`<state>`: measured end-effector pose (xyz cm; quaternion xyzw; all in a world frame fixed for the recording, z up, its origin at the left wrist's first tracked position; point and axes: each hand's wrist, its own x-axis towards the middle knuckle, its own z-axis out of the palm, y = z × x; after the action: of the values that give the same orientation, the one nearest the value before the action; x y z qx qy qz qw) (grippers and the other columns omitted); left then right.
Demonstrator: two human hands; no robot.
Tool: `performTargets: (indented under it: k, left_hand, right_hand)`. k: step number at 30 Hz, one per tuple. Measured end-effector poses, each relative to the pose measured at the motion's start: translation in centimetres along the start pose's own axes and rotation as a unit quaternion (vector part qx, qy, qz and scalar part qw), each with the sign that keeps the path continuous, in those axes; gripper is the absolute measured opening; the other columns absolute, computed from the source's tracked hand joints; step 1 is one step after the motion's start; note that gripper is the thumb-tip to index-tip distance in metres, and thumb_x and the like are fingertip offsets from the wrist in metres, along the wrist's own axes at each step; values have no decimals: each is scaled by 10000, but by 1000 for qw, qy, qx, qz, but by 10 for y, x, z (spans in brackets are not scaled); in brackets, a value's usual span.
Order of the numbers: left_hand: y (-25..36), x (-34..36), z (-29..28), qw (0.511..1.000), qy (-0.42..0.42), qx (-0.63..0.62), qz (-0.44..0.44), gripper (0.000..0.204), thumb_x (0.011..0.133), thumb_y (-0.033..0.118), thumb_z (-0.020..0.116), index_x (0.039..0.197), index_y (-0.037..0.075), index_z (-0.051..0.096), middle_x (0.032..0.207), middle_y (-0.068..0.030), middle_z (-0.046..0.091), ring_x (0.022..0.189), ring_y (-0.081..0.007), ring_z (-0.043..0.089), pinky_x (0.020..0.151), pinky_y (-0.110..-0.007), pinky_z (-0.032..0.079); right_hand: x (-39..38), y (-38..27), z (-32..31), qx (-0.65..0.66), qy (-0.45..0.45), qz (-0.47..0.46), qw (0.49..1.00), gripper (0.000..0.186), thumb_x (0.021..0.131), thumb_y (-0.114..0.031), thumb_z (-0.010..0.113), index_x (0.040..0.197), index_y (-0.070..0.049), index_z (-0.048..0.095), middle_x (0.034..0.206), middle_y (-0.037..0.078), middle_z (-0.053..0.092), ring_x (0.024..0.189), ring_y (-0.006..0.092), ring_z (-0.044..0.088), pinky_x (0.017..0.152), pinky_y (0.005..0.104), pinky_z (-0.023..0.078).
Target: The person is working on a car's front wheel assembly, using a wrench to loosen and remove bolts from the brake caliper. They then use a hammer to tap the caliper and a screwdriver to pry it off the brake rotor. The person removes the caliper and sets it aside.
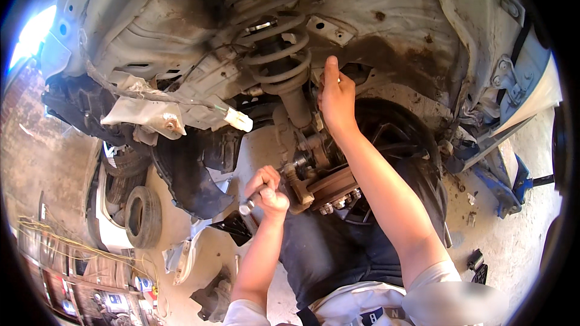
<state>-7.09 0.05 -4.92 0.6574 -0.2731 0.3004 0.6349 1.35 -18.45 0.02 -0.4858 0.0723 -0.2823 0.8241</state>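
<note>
My left hand is closed round a metal-handled tool, whose rounded end sticks out below the fist. The rest of it points toward the steering knuckle and is mostly hidden by my fingers. Higher up, my right hand is closed with the thumb raised, just right of the strut's lower end. What its fingers hold, if anything, is hidden. The grey coil spring rises above both hands. Below and between them sits the rusty brake disc, seen edge-on, with wheel studs along its lower side.
A wire with a white connector hangs left of the spring. Behind my right forearm lies a black-spoked wheel. A blue jack stands at right. Loose tyres and a cluttered shelf are at left. Bodywork arches overhead.
</note>
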Motion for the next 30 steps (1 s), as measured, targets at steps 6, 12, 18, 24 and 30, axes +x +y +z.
performTargets:
  k: [6, 12, 18, 24, 30]
  left_hand:
    - [-3, 5, 0, 999, -16, -44, 14, 662, 899, 681, 422, 606, 102, 287, 539, -2, 295, 491, -122, 286, 472, -271, 227]
    - [23, 36, -9, 998, 30, 48, -28, 437, 970, 369, 490, 670, 68, 387, 625, -25, 367, 601, -144, 396, 564, -291, 338]
    - [87, 81, 21, 974, 187, 118, 58, 382, 1012, 195, 449, 666, 73, 345, 616, 3, 376, 551, -92, 347, 498, -254, 288]
    - [63, 100, 21, 952, 141, 248, 110, 431, 1020, 194, 453, 620, 39, 410, 540, 37, 378, 485, -42, 306, 434, -238, 218]
    - [23, 170, 22, 915, 108, 389, 22, 405, 955, 187, 504, 647, -76, 522, 465, -158, 393, 469, -209, 336, 481, -416, 311]
  right_hand:
    - [7, -4, 6, 32, -1, 48, 998, 497, 982, -514, 415, 678, -123, 381, 551, -49, 311, 465, 64, 278, 429, 243, 195]
    - [-13, -19, 0, 111, -52, 56, 991, 402, 982, -366, 415, 670, -117, 373, 563, -44, 312, 471, 63, 259, 427, 250, 185]
    - [-15, -29, -11, 135, -57, 90, 985, 318, 933, -292, 424, 667, -133, 352, 569, -50, 272, 467, 57, 240, 422, 241, 163]
    - [-19, -37, -12, 127, -60, 132, 981, 287, 888, -235, 436, 642, -144, 321, 567, -55, 256, 484, 61, 229, 449, 246, 170]
    - [-71, -25, -59, 233, -124, 43, 964, 366, 906, -223, 452, 600, -113, 283, 586, -39, 281, 536, 66, 251, 486, 248, 180]
